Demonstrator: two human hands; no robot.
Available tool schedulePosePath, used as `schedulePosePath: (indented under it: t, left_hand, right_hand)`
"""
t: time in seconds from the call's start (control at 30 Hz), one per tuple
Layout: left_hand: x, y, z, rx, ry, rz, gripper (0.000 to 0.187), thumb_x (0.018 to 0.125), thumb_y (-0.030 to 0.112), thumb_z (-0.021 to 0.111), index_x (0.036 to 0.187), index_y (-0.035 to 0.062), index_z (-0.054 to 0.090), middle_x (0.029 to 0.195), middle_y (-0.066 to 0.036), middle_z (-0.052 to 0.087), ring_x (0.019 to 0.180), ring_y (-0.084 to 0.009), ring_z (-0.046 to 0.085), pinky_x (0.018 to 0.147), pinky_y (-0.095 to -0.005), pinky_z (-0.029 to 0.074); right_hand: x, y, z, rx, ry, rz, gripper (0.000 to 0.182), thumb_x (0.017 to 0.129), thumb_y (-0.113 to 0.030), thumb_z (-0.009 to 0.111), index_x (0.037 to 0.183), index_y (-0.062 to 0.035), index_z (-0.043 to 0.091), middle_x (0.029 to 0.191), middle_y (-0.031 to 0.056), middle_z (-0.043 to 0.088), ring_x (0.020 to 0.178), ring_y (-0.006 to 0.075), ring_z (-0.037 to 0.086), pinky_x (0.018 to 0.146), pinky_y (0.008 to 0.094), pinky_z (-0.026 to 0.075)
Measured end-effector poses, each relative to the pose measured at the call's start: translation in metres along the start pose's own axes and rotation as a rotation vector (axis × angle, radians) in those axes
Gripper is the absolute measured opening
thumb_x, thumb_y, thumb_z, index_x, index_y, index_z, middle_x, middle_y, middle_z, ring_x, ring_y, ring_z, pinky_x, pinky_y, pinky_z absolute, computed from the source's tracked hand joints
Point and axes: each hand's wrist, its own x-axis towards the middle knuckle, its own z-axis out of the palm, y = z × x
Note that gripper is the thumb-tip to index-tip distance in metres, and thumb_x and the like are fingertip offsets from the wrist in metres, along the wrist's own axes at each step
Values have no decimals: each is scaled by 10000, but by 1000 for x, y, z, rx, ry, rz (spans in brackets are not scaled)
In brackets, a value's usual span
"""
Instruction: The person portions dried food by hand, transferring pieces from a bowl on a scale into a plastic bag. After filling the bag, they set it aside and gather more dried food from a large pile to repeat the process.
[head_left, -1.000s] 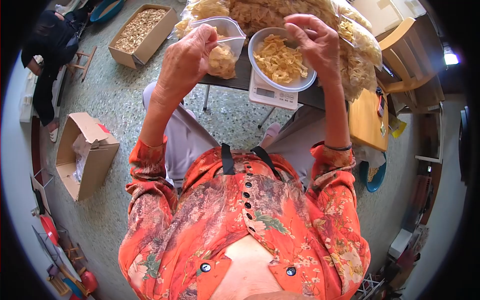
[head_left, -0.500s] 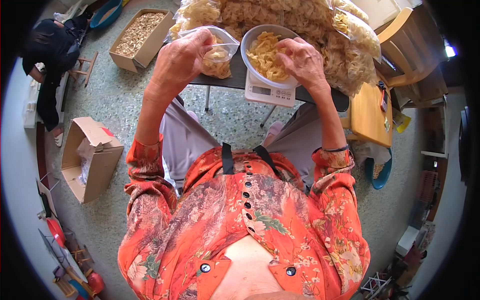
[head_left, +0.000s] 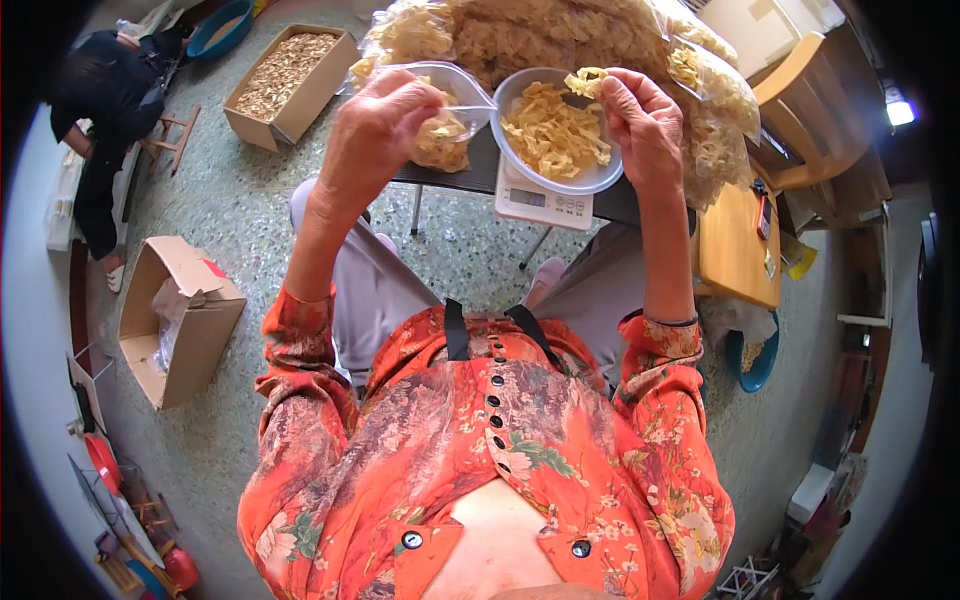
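head view, left hand [head_left: 375, 125]: fingers pinched on the rim of the plastic bag [head_left: 445, 105], holding it open at 11 o'clock of the bowl [head_left: 555, 130].
head view, right hand [head_left: 640, 125]: fingers pinching a clump of chips [head_left: 587, 80] above the bowl's 1 o'clock rim.
bowl: sits on the scale [head_left: 540, 200], on the table [head_left: 470, 170], half full.
backdrop: big sacks of chips [head_left: 600, 40] at 12 o'clock.
risk: loose pinch, so bits could likely drop past the bag mouth onto the table; leaning on the bowl would skew the reading.
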Motion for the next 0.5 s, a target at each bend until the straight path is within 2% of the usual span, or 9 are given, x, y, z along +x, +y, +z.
schedulePosePath:
  t: [0.17, 0.2, 0.27, 0.3, 0.33, 0.4, 0.5]
  left_hand:
    - [0, 5, 1, -9, 17, 4, 133, 840, -36, 764, 952, 27, 731, 921, -106, 660, 854, -248, 666, 778, -347, 540]
    - [0, 6, 2, -23, 25, -6, 135, 837, -33, 769, 951, 30, 733, 920, -104, 658, 861, -254, 665, 780, -348, 539]
    - [0, 7, 1, -22, 35, -8, 139, 834, -33, 774, 949, 29, 726, 919, -102, 653, 869, -262, 662, 784, -345, 538]
    - [0, 7, 1, -17, 41, -11, 138, 835, -32, 773, 949, 26, 721, 918, -101, 653, 870, -261, 663, 785, -343, 538]
    - [0, 7, 0, -13, 46, -13, 138, 836, -31, 773, 949, 22, 715, 918, -100, 653, 871, -260, 663, 787, -341, 538]
    - [-1, 6, -1, -3, 52, -11, 138, 838, -30, 771, 950, 20, 709, 919, -101, 656, 867, -261, 667, 779, -342, 540]
    - [-3, 3, -1, 7, 56, -6, 134, 843, -29, 767, 951, 15, 702, 924, -103, 663, 857, -265, 676, 764, -347, 544]
  right_hand:
    - [3, -11, 72, 74, -163, -78, 153, 972, -132, 732, 1087, -32, 737, 814, -9, 691, 593, 2, 498, 486, 164, 360]
    - [3, -11, 83, 39, -168, -83, 154, 965, -129, 739, 1077, -24, 748, 831, 0, 709, 640, 21, 554, 534, 176, 425]
    - [2, -10, 105, -190, -126, -141, 155, 955, -123, 749, 1065, -14, 761, 857, 14, 728, 716, 53, 622, 617, 202, 491]
    - [9, 0, 109, -257, -194, -175, 154, 941, -119, 763, 1053, -15, 775, 879, 27, 746, 781, 81, 664, 695, 224, 526]
    - [10, 8, 108, -401, -188, -256, 157, 925, -125, 776, 1046, -26, 783, 881, 33, 754, 771, 80, 666, 696, 226, 534]
    - [9, 12, 97, -499, -121, -308, 166, 915, -127, 783, 1051, -33, 785, 867, 31, 753, 755, 80, 661, 695, 232, 542]
    - [10, 7, 65, -508, 37, -360, 129, 914, -120, 778, 1008, -32, 782, 849, 6, 734, 740, 67, 651, 681, 228, 536]
